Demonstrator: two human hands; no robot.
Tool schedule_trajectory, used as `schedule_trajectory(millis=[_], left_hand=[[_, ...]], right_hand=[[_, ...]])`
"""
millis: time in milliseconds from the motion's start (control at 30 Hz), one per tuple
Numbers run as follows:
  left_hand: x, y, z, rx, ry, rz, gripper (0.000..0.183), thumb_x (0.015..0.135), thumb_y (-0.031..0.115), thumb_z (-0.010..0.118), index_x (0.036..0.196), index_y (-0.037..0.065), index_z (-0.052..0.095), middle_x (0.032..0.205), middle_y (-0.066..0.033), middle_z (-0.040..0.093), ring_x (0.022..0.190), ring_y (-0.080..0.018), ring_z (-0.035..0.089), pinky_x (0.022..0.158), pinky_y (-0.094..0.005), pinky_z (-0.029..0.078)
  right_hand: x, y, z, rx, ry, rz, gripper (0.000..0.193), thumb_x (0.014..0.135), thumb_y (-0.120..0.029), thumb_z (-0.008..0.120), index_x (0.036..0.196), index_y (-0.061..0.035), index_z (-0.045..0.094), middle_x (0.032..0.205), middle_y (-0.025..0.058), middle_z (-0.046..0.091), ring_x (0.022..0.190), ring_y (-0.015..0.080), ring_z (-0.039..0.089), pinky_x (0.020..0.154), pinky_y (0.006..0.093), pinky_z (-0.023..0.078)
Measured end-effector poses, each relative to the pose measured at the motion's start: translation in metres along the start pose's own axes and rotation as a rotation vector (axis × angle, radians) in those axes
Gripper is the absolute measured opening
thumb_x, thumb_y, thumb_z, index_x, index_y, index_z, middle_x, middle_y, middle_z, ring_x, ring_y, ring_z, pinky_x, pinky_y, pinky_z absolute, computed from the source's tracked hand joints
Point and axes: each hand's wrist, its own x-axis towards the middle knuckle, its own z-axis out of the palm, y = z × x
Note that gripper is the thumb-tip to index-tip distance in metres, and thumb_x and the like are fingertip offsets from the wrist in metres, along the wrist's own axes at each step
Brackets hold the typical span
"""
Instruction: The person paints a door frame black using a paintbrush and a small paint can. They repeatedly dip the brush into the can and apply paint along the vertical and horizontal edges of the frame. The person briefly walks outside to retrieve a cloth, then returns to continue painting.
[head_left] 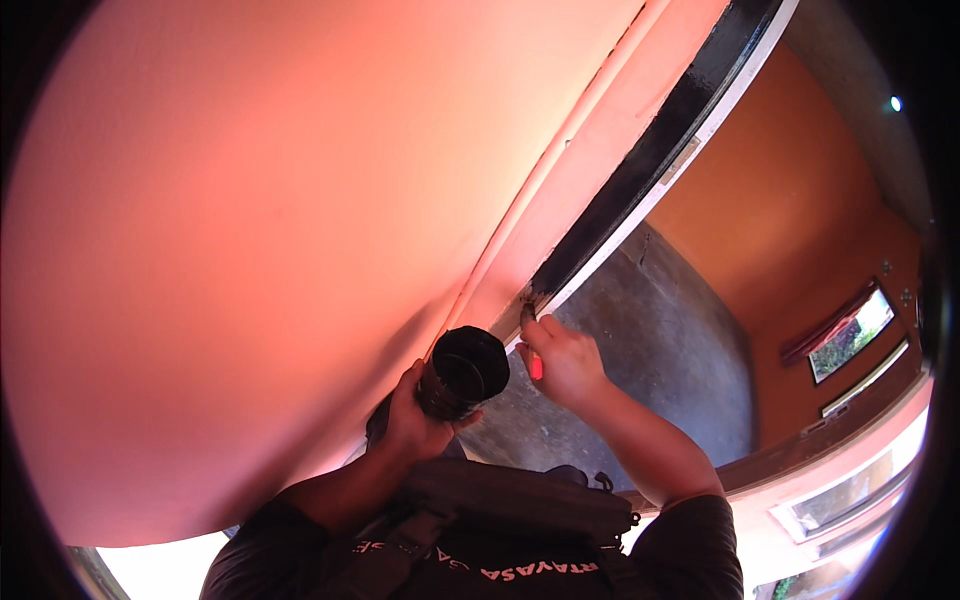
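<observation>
My left hand (405,420) is wrapped round a black round container (466,368), its open mouth turned up and its inside dark. In my right hand (570,362) is a small paintbrush (528,315); the red end of its handle shows below my fingers. The brush tip touches a door frame (640,172), just right of and beyond the container. From the tip upward the frame's face is glossy black, with a pale edge along its right side. Below the tip the frame looks brownish grey.
A broad pink-orange wall (260,250) fills the left, close to my left arm. Right of the frame lie a grey floor (650,345) and an orange wall (740,220) with a small window (852,336). A dark bag (520,495) hangs across my chest.
</observation>
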Motion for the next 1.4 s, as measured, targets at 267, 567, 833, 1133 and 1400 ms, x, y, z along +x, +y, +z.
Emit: schedule_trajectory(millis=[267, 567, 833, 1133, 1400], left_hand=[[0.002, -0.002, -0.003, -0.007, 0.023, -0.014, 0.053, 0.099, 0.056, 0.038, 0.135, 0.020, 0.053, 0.130, -0.0064, 0.061, 0.118, -0.0275, 0.058, 0.094, -0.0575, 0.047], [0.006, -0.005, -0.003, -0.002, -0.006, -0.013, 0.054, 0.099, 0.056, 0.038, 0.134, 0.019, 0.054, 0.129, -0.0072, 0.062, 0.116, -0.0268, 0.060, 0.094, -0.0569, 0.048], [0.004, -0.004, 0.000, 0.005, 0.040, -0.007, 0.053, 0.099, 0.056, 0.037, 0.134, 0.020, 0.054, 0.128, -0.0068, 0.062, 0.115, -0.0267, 0.060, 0.094, -0.0570, 0.048], [0.006, -0.005, -0.005, -0.005, -0.011, 0.006, 0.052, 0.099, 0.056, 0.037, 0.133, 0.020, 0.055, 0.129, -0.0068, 0.062, 0.115, -0.0271, 0.060, 0.094, -0.0570, 0.047], [0.009, -0.003, -0.008, 0.002, -0.062, -0.007, 0.051, 0.099, 0.056, 0.038, 0.133, 0.021, 0.054, 0.130, -0.0070, 0.061, 0.116, -0.0272, 0.060, 0.095, -0.0571, 0.046]], right_hand=[[0.066, 0.038, -0.131, -0.079, 0.728, 0.004, 0.016, 0.082, -0.008, 0.076, 0.089, -0.0067, 0.063, 0.085, 0.0102, 0.064, 0.075, 0.0296, 0.067, 0.064, 0.0380, 0.054], [0.023, 0.030, -0.055, -0.265, 0.366, -0.111, 0.018, 0.073, -0.014, 0.068, 0.090, -0.0139, 0.060, 0.079, 0.0049, 0.054, 0.064, 0.0251, 0.061, 0.056, 0.0382, 0.050], [0.019, 0.016, -0.031, 0.115, 0.148, 0.070, 0.010, 0.083, -0.009, 0.069, 0.091, -0.0091, 0.062, 0.088, 0.0112, 0.064, 0.078, 0.0336, 0.068, 0.067, 0.0410, 0.056], [0.080, 0.027, -0.140, -0.382, 0.711, -0.063, 0.014, 0.084, -0.015, 0.073, 0.088, -0.0125, 0.059, 0.081, 0.0049, 0.058, 0.064, 0.0268, 0.063, 0.055, 0.0374, 0.051], [0.008, 0.012, -0.015, -0.128, 0.052, -0.068, 0.020, 0.078, -0.013, 0.073, 0.089, -0.0120, 0.057, 0.082, 0.0081, 0.057, 0.066, 0.0301, 0.063, 0.057, 0.0427, 0.052]])
